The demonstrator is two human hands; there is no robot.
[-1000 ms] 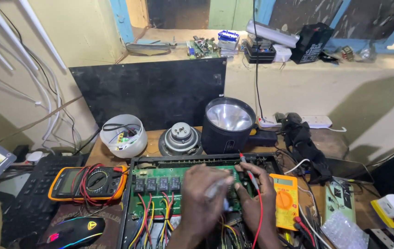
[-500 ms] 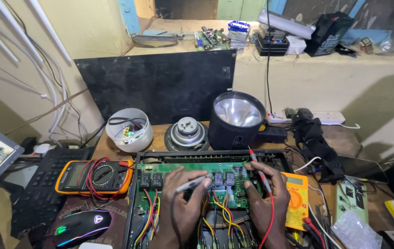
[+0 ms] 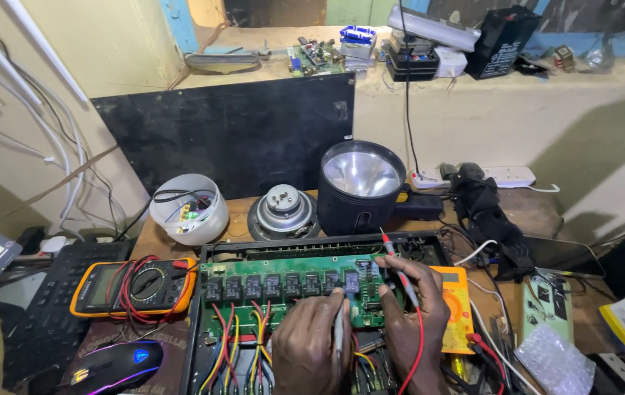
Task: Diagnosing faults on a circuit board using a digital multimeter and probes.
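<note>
1. Both hands have slid lower on the green circuit board (image 3: 283, 289) since half a second ago.
2. Left hand (image 3: 312, 344) pinches a grey probe (image 3: 339, 329); right hand (image 3: 411, 322) grips the red probe (image 3: 399, 267), tips touching the board in the open black case (image 3: 203, 252).

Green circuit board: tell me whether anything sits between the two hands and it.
Nothing visible does. The left hand and right hand are already over the green circuit board, each holding a probe. The red probe slants toward the board's right end; the red and yellow wires lie beside the left hand, not across its path.
</note>
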